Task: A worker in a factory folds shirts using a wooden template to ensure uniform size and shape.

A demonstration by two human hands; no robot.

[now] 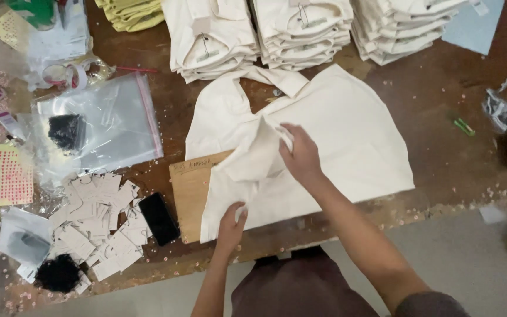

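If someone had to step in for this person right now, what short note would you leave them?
Left hand: grips the near edge of the cream garment spread on the wooden table.
Right hand: pinches a lifted fold at the garment's middle.
A brown cardboard sheet lies partly under the garment's left side.
Done: folded cream garments are stacked along the far edge.
Left: this garment is only part folded. Paper tags and a black phone lie to the left.
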